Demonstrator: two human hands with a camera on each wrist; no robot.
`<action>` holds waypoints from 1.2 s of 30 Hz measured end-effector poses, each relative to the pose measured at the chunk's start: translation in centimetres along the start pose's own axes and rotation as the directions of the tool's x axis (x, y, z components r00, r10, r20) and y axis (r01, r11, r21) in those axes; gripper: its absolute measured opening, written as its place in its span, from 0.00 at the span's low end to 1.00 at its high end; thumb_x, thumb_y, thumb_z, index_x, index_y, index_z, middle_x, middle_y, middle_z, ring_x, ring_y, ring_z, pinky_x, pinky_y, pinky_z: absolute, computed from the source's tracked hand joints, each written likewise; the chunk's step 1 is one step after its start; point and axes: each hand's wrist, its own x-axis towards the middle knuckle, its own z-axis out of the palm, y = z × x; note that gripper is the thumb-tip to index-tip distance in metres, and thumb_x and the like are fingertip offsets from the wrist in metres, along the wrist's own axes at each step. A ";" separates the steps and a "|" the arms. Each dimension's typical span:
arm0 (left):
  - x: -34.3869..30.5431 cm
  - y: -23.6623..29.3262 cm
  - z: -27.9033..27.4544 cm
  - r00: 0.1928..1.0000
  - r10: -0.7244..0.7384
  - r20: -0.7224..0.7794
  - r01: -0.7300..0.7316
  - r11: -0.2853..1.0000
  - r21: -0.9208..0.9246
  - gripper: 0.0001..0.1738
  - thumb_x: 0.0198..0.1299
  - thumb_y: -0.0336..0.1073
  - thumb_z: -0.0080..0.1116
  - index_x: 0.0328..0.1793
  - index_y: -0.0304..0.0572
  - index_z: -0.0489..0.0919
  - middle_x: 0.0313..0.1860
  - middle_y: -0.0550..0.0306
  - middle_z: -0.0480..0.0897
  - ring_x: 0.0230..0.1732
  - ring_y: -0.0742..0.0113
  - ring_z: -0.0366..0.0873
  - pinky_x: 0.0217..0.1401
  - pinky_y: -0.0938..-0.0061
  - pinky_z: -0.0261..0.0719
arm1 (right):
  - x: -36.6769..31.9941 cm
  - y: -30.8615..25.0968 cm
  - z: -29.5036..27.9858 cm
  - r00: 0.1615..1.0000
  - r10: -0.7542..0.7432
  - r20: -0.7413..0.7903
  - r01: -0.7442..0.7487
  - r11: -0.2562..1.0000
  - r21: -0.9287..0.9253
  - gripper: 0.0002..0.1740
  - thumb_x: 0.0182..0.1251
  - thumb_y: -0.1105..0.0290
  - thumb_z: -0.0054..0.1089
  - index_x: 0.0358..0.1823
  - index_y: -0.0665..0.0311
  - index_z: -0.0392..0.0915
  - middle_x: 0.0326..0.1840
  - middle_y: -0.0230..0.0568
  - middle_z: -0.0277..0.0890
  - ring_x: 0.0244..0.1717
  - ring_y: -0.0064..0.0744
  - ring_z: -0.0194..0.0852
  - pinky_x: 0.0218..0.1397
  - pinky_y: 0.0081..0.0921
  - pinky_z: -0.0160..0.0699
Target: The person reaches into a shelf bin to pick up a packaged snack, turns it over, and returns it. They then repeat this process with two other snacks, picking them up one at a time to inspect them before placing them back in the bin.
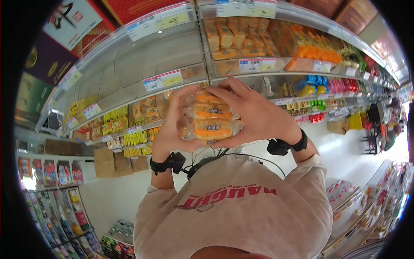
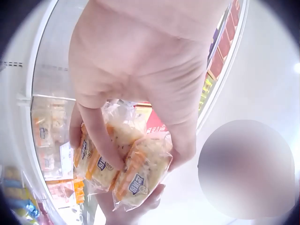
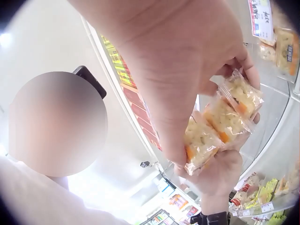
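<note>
Several wrapped snack cakes (image 1: 212, 113) with orange-banded clear wrappers are held in a row between both hands, in front of the shelf. In the head view, the left hand (image 1: 169, 125) grips them from the left and the right hand (image 1: 263, 113) from the right. The left wrist view shows the left hand's fingers (image 2: 101, 136) curled over the cakes (image 2: 143, 180), with part of the right hand below. In the right wrist view, the right hand (image 3: 187, 65) spans the row of cakes (image 3: 227, 119), the left hand beneath.
An upper clear bin (image 1: 241, 36) holds more of the same cakes, beside a see-through bin (image 1: 142, 64) at left. Price tags (image 1: 163, 80) line the shelf edges. Lower shelves carry bright packets (image 1: 317, 84). Cardboard boxes (image 1: 112, 163) stand on the floor at left.
</note>
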 end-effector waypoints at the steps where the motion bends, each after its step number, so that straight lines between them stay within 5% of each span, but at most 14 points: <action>1: 0.4 0.2 0.2 1.000 -0.018 -0.018 0.017 0.998 -0.068 0.70 0.36 0.35 0.87 0.88 0.43 0.57 0.82 0.49 0.65 0.86 0.54 0.61 0.86 0.60 0.62 | -0.1 0.0 -0.2 0.999 -0.027 -0.041 0.026 0.999 -0.022 0.59 0.48 0.48 0.89 0.80 0.64 0.68 0.67 0.53 0.73 0.64 0.58 0.78 0.66 0.47 0.82; 3: 1.3 1.3 1.3 0.996 -0.063 -0.066 0.048 0.977 -0.207 0.69 0.36 0.36 0.87 0.87 0.41 0.58 0.81 0.50 0.66 0.85 0.54 0.62 0.86 0.61 0.62 | -0.2 -0.2 -0.8 0.990 -0.088 -0.106 0.080 0.994 -0.073 0.59 0.48 0.50 0.89 0.80 0.64 0.68 0.66 0.53 0.74 0.64 0.58 0.78 0.66 0.46 0.81; 9: 4.7 3.2 3.1 0.998 -0.013 -0.067 -0.003 0.974 -0.226 0.68 0.41 0.35 0.88 0.88 0.40 0.56 0.81 0.49 0.66 0.85 0.56 0.62 0.85 0.60 0.65 | -1.2 0.2 -2.8 0.970 -0.073 -0.231 0.079 0.997 0.017 0.53 0.51 0.52 0.86 0.79 0.58 0.71 0.64 0.52 0.78 0.63 0.56 0.79 0.65 0.45 0.84; 15: 8.8 3.6 4.1 0.996 0.079 0.031 -0.068 0.964 -0.255 0.58 0.57 0.30 0.81 0.89 0.38 0.55 0.82 0.45 0.67 0.81 0.54 0.69 0.83 0.61 0.69 | -1.8 1.6 -5.4 0.952 -0.068 -0.298 0.058 0.997 -0.042 0.51 0.53 0.54 0.86 0.78 0.61 0.73 0.70 0.51 0.79 0.69 0.52 0.78 0.72 0.41 0.79; 18: 11.0 2.8 4.9 0.991 0.129 -0.044 -0.128 0.992 0.019 0.46 0.71 0.35 0.71 0.88 0.35 0.57 0.81 0.41 0.70 0.78 0.54 0.73 0.79 0.62 0.73 | -2.1 3.4 -6.6 0.940 0.002 -0.341 -0.021 0.998 -0.051 0.50 0.57 0.60 0.84 0.81 0.61 0.70 0.78 0.49 0.74 0.74 0.46 0.76 0.78 0.39 0.72; 21: 12.8 3.4 5.6 0.981 0.114 -0.154 -0.081 0.975 0.209 0.33 0.79 0.39 0.59 0.82 0.29 0.67 0.77 0.33 0.74 0.76 0.46 0.76 0.77 0.60 0.76 | -2.4 5.8 -7.3 0.870 0.111 -0.480 -0.128 0.992 -0.003 0.45 0.61 0.55 0.82 0.78 0.62 0.73 0.71 0.48 0.79 0.69 0.43 0.80 0.73 0.38 0.77; 24: 15.9 0.6 4.1 0.925 0.380 0.023 -0.282 0.645 0.710 0.22 0.82 0.38 0.51 0.70 0.27 0.78 0.66 0.34 0.82 0.69 0.42 0.80 0.73 0.59 0.77 | -2.0 7.4 -7.6 0.806 0.177 -0.565 -0.223 0.975 -0.014 0.46 0.61 0.46 0.80 0.76 0.63 0.75 0.66 0.52 0.82 0.64 0.44 0.84 0.69 0.37 0.80; 27: 18.4 -1.0 4.2 0.970 0.225 0.086 -0.174 0.406 0.897 0.21 0.80 0.39 0.51 0.63 0.26 0.82 0.64 0.30 0.81 0.65 0.35 0.79 0.72 0.53 0.78 | -0.6 8.3 -7.4 0.745 0.238 -0.623 -0.387 0.915 -0.113 0.50 0.59 0.38 0.78 0.75 0.62 0.75 0.64 0.57 0.82 0.65 0.51 0.83 0.68 0.42 0.81; 29: 20.4 -4.1 4.4 0.910 0.401 0.102 -0.245 0.323 0.914 0.23 0.80 0.42 0.51 0.63 0.25 0.82 0.64 0.31 0.82 0.64 0.34 0.80 0.72 0.49 0.77 | 0.9 9.7 -7.2 0.679 0.274 -0.681 -0.491 0.860 -0.143 0.52 0.57 0.33 0.76 0.74 0.62 0.76 0.63 0.60 0.83 0.66 0.57 0.83 0.68 0.46 0.82; 33: 22.1 -7.9 4.7 0.765 0.634 0.114 -0.239 0.115 0.964 0.32 0.71 0.52 0.58 0.59 0.21 0.84 0.52 0.34 0.86 0.56 0.37 0.83 0.66 0.41 0.77 | 3.5 13.1 -7.7 0.708 0.111 -0.697 -0.475 0.805 -0.355 0.50 0.55 0.31 0.75 0.69 0.61 0.80 0.64 0.61 0.82 0.67 0.63 0.81 0.67 0.53 0.82; 36: 21.6 -7.6 5.0 0.902 0.429 0.055 -0.158 0.208 0.965 0.30 0.77 0.52 0.50 0.56 0.25 0.85 0.52 0.30 0.85 0.56 0.36 0.84 0.69 0.43 0.78 | 5.1 14.3 -7.2 0.739 0.044 -0.673 -0.487 0.725 -0.487 0.44 0.60 0.34 0.74 0.68 0.59 0.81 0.65 0.61 0.82 0.67 0.62 0.81 0.66 0.54 0.83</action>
